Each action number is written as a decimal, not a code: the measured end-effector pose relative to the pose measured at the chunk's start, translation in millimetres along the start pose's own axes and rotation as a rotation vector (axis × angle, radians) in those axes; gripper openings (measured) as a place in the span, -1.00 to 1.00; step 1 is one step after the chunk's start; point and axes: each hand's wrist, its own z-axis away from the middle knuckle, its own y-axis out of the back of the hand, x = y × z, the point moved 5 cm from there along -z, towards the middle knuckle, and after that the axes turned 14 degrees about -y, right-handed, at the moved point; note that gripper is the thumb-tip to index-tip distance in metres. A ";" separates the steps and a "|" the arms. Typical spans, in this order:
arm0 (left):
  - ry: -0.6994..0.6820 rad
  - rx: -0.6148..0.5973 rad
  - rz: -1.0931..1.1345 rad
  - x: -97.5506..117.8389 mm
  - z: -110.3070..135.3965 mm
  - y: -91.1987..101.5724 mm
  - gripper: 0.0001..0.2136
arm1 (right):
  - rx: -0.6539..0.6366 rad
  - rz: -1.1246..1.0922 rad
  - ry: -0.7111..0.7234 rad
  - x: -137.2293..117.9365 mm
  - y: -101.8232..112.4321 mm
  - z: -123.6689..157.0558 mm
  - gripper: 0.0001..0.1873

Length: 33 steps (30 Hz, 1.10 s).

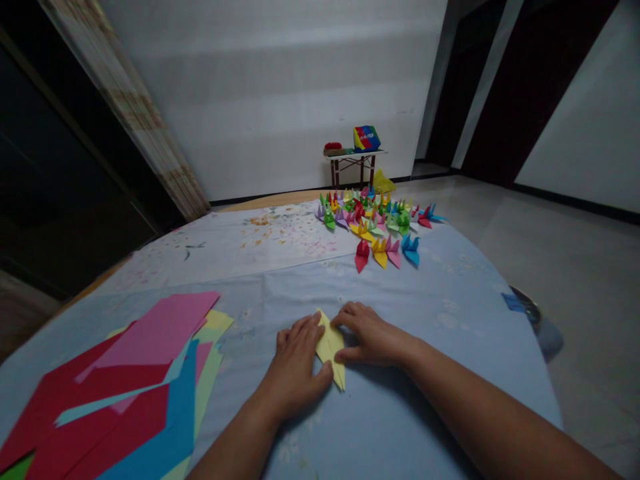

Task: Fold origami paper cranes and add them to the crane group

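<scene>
A folded piece of yellow paper (331,347) lies on the light blue cloth (400,413) in front of me. My left hand (296,370) rests on its left side, fingers flat on the cloth and thumb pressing the lower edge. My right hand (367,335) holds down its right side, fingertips pinching the top corner and thumb against the right edge. Both hands are closed on the paper.
A loose pile of coloured paper sheets (125,393), red, pink, blue and yellow, lies at the left. Several folded paper cranes (375,227) stand at the far side of the table. A small table (353,160) with a coloured box stands by the white wall.
</scene>
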 end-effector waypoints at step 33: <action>-0.023 0.144 0.122 -12.5 13.7 9.4 -0.56 | -0.001 -0.018 0.000 2.5 0.6 -0.2 -0.43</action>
